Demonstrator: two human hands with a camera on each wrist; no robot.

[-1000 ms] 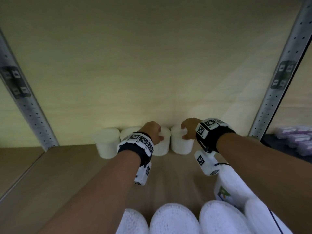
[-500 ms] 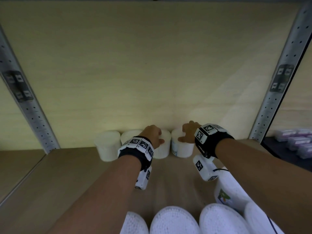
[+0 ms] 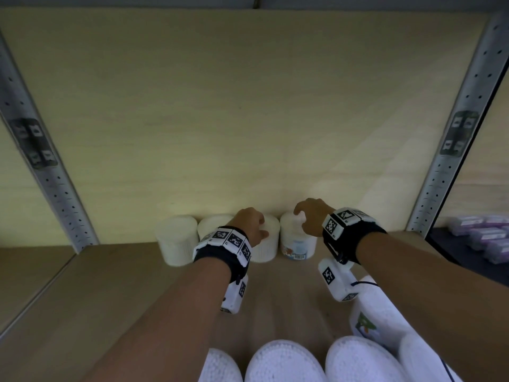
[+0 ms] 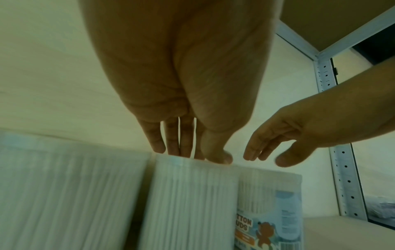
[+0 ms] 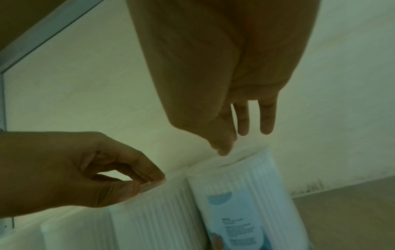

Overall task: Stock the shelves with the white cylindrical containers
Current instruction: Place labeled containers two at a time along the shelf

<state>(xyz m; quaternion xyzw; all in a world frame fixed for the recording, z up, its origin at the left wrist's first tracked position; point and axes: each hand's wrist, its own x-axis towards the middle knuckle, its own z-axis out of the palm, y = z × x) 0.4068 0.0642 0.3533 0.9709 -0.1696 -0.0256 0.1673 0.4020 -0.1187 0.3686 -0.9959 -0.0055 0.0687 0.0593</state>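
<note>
Several white cylindrical containers stand in a row against the shelf's back panel. My left hand [image 3: 260, 230] pinches the top rim of the third container [image 3: 265, 248] between thumb and curled fingers; the right wrist view shows this pinch by my left hand [image 5: 147, 181]. The fourth container [image 3: 298, 244] carries a blue label with a bear. My right hand [image 3: 300, 219] hovers just above its lid, fingers relaxed and apart from it. In the left wrist view the left hand [image 4: 192, 155] meets the ribbed container [image 4: 192, 203], and the right hand [image 4: 265, 159] hangs over the labelled container [image 4: 271, 211].
More white containers [image 3: 283, 362] crowd the near edge below my arms. Grey perforated uprights stand at the left [image 3: 41, 172] and right [image 3: 451, 150]. Bare wooden shelf board [image 3: 110, 299] lies left of my arms. Purple packs [image 3: 484, 238] sit on the neighbouring shelf at right.
My right hand has lifted off the top of the fourth container and spread. The left hand stays on the third container.
</note>
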